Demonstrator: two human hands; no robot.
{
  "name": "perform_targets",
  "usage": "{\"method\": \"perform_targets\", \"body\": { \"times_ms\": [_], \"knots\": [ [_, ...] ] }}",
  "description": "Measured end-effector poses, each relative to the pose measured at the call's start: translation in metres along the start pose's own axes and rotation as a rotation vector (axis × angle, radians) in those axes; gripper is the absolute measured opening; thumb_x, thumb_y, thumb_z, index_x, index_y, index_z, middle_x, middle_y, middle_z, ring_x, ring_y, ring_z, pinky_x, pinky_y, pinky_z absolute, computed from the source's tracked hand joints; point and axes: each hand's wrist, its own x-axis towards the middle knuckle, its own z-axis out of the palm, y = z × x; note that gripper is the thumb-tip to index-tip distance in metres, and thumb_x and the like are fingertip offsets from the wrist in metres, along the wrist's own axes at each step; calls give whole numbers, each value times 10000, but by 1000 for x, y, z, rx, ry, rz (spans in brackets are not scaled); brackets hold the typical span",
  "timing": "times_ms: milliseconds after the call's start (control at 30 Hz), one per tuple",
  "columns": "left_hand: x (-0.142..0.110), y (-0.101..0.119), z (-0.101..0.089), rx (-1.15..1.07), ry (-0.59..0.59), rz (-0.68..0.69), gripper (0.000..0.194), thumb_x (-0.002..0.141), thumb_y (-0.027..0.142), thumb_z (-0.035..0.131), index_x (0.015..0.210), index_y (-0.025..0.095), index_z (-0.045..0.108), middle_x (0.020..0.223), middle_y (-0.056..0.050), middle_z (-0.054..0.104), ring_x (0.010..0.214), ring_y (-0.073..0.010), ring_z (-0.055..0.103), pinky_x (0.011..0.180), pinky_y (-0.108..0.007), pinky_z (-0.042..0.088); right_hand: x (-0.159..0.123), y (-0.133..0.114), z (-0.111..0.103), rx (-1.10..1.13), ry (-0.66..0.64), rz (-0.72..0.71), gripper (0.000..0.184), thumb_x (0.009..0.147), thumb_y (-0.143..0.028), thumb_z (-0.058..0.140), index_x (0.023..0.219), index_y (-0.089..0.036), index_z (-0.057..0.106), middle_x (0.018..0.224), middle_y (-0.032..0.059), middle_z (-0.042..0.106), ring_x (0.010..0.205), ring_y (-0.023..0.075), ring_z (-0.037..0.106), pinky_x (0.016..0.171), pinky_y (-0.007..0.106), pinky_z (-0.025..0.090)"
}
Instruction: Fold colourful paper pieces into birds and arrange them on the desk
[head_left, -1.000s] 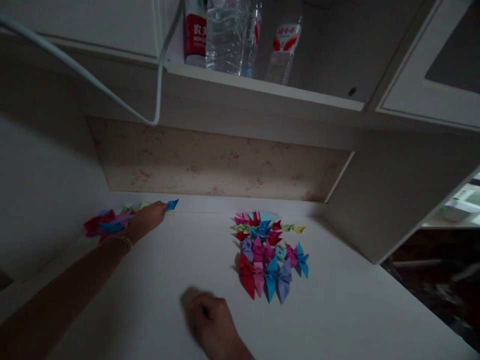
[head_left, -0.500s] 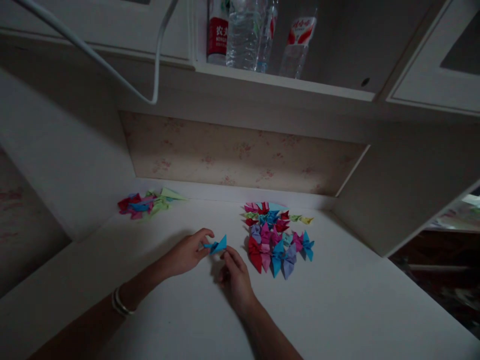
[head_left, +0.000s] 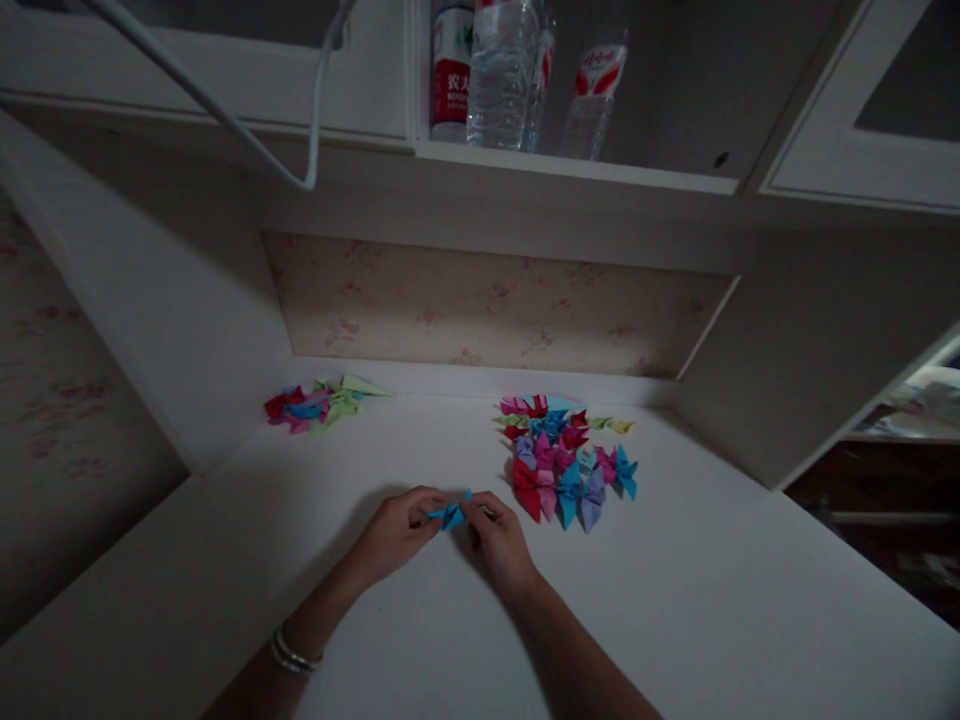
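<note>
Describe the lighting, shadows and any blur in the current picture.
Head view: dim light, brighter at the far right edge; head view: soft shadows on the white tabletop beside left hand and right hand; head view: faint highlights on the clear bottles; head view: blue folded paper too small and soft for fine creases.

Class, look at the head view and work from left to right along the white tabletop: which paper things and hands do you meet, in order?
Loose heap of coloured folded paper, left hand, blue folded paper piece, right hand, larger spread of folded paper pieces.
</note>
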Motion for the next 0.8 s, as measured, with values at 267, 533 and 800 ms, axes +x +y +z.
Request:
{"method": "perform_targets", "body": {
  "times_ms": [267, 533, 800],
  "knots": [
    [9, -1, -9, -215, 242, -167, 411, 648, 416, 711, 930, 128, 625, 713, -22, 635, 501, -97, 491, 428, -202, 344, 1, 4, 2, 33, -4, 54, 358, 725, -499, 688, 798, -158, 605, 421, -51, 512, 368, 79, 420, 388, 198, 296],
    [5, 2, -9, -240, 206, -170, 361, 667, 438, 700, 866, 140, 657, 524, 56, 505, 455, -81, 393, 424, -206, 275, 0, 4, -1, -39, -2, 10, 402, 774, -544, 626, 813, -145, 617, 431, -46, 502, 381, 75, 409, 403, 198, 294],
    [4, 8, -4, -274, 243, -192, 391, 626, 476, 711, 817, 141, 644, 467, 83, 438, 425, -72, 338, 404, -206, 233, -3, 0, 1, -51, -17, -14, 363, 797, -515, 612, 744, -160, 556, 433, -57, 477, 385, 64, 378, 395, 190, 246]
  ]
}}
